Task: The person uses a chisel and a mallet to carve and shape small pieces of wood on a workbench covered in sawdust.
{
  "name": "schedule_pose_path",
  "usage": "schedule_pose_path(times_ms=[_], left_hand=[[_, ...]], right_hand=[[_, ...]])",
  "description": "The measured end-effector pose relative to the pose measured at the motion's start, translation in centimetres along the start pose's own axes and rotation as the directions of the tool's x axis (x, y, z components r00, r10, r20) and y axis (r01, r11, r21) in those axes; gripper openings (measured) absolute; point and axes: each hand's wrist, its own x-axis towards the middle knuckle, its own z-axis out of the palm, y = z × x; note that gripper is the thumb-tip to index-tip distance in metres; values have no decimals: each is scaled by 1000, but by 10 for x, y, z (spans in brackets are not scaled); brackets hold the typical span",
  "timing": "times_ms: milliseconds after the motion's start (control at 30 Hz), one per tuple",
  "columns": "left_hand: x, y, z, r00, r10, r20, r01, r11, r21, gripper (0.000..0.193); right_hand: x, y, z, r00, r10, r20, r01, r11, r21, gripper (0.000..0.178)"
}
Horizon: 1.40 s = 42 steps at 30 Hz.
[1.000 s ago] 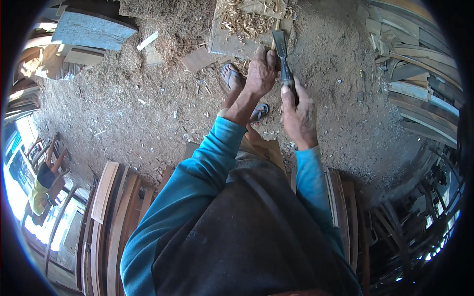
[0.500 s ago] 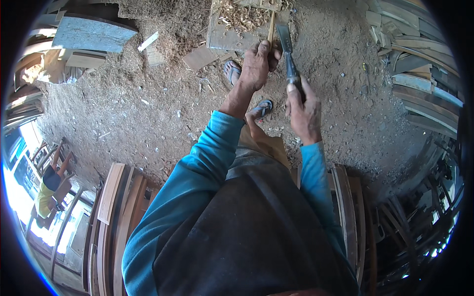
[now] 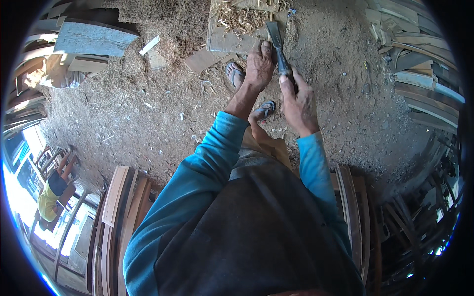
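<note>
Though half hidden, chisel (image 3: 277, 47) in right hand (image 3: 298, 101).

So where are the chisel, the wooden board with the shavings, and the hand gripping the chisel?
chisel (image 3: 273, 33): head view, on its flat metal blade.
wooden board (image 3: 224, 42): head view, on its bare lower left part.
right hand (image 3: 299, 101): head view, on the back of the hand.
</note>
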Motion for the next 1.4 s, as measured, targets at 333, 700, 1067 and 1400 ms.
schedule_pose_path(times_ms=[333,700,1067,1400], left_hand=[[-40,6,-39,919,-239,313,383,730,-566,33],[-42,48,-91,877,-122,465,480,200,-854,29],[164,143,-105,975,128,-179,-137,990,-37,49],[370,185,-102,885,285,-368,-75,868,490,51]], right_hand=[[32,-8,-10,997,52,66,-61,986,155,36],[-45,90,-57,977,176,-121,-167,983,82,29],[-151,377,-57,793,592,143,-371,655,-658,41],[-72,323,-96,824,561,77,-492,777,-391,41]])
